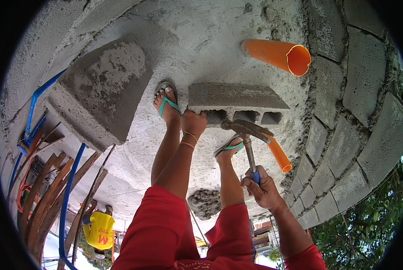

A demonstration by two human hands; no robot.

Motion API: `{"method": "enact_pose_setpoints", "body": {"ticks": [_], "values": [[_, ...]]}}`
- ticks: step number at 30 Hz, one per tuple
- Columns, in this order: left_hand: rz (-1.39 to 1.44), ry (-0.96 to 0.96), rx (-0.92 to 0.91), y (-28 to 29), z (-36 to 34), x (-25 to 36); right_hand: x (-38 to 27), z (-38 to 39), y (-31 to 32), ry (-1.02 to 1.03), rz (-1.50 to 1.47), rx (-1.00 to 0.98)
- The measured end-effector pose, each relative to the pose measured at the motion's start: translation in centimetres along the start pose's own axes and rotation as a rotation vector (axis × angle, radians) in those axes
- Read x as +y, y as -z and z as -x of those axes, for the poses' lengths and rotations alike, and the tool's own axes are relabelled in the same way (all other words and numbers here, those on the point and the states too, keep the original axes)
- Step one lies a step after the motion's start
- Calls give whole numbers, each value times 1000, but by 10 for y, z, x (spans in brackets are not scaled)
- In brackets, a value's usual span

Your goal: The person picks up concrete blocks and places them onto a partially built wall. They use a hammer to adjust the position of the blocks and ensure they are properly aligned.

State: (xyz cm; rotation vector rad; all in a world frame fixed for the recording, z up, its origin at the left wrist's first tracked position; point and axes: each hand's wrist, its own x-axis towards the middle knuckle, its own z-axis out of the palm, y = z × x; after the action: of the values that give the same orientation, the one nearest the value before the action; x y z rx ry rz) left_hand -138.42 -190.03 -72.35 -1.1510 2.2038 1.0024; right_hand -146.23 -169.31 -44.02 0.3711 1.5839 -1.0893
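Observation:
A grey hollow concrete block lies on its side on the floor in front of my feet, its hollows facing me. My left hand, with thin bands at the wrist, is closed on the block's left end. In my right hand is a claw hammer, gripped by its blue handle. The metal head hangs just in front of the block's open side, at the middle and right hollows; whether it touches cannot be made out.
Two orange pipes rise from the floor on the right, beside a curving block wall. A concrete pillar, blue pipe and wooden boards are left. A mortar heap and a person in yellow are behind.

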Motion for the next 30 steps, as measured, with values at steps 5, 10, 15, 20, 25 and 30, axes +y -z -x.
{"method": "enact_pose_setpoints", "body": {"ticks": [5,10,15,20,25,30], "values": [[-341,-170,-51,11,-32,4,76,1,59,129,756,66],[-890,-569,-209,36,-81,33,112,-70,76,166,901,-149],[-971,-554,-375,57,-94,58,113,-92,56,383,1137,-198],[-1023,-593,-348,60,-90,60,67,-143,55,606,1368,-331],[-783,-383,-399,58,-97,61,64,-156,42,310,1291,-140],[-883,-456,-423,61,-95,63,46,-157,37,369,1455,-146]]}}
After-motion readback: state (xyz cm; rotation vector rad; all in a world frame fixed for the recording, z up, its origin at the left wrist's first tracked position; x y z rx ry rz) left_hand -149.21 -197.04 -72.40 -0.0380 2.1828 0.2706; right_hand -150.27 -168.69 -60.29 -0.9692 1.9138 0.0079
